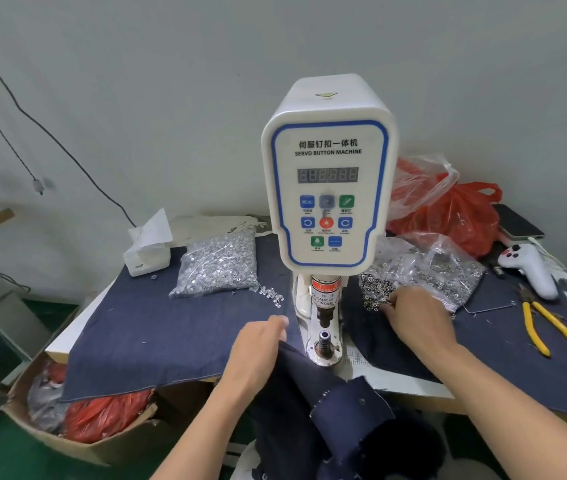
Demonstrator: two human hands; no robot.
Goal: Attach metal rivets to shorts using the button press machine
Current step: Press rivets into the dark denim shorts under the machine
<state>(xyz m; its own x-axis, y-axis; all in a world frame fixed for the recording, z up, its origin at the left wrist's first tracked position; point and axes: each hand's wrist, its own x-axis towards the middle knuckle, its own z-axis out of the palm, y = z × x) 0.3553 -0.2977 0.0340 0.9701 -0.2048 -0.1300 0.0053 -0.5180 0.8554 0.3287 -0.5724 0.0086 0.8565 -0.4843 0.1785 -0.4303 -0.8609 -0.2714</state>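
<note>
The white servo button machine [329, 188] stands at the middle of the table, its lower die [323, 341] bare. Dark denim shorts [337, 407] hang off the front edge below the die. My left hand [258, 344] rests on the upper edge of the shorts just left of the die; its fingertips are blurred. My right hand [413, 317] reaches into the open clear bag of small metal ring rivets [424, 271] right of the machine, fingertips among the loose pieces. What it holds is hidden.
A clear bag of silver rivet pins [218, 265] lies left of the machine, a white tissue box [148, 249] behind it. Yellow pliers [552, 327], a white handheld controller [531, 268], a phone [517, 221] and red plastic bags [459, 213] are on the right. A cardboard box [77, 420] sits below left.
</note>
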